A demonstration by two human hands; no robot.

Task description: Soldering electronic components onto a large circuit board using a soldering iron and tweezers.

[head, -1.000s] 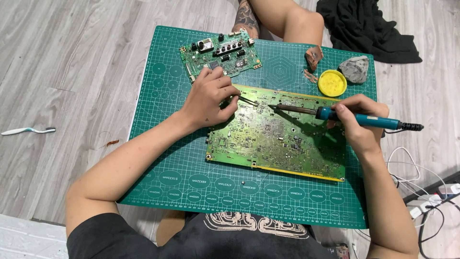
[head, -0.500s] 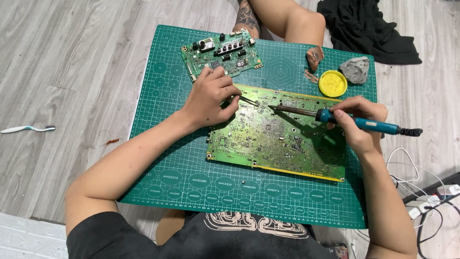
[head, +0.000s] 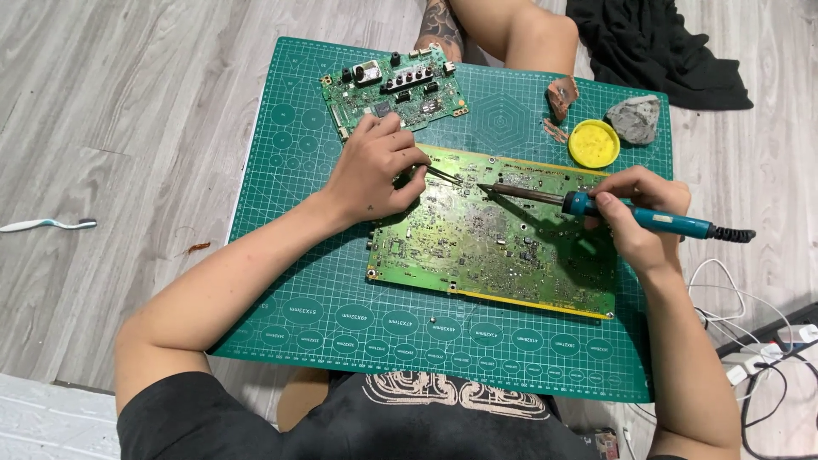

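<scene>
Right hand (head: 635, 213) is wrapped around a blue-handled soldering iron (head: 596, 204), tip down near the top edge of the big green rectangular circuit board (head: 494, 247) in the middle of the green cutting mat (head: 290, 247). Left hand (head: 375, 170) pinches thin metal tweezers (head: 443, 175) aimed at the same spot (can't quite tell if they're gripping a part). Risk as I see it: tip lingers and lifts a pad, or slips sideways into the tweezer fingers. The yellow round tin (head: 594, 142) sits near the mat's top right corner.
</scene>
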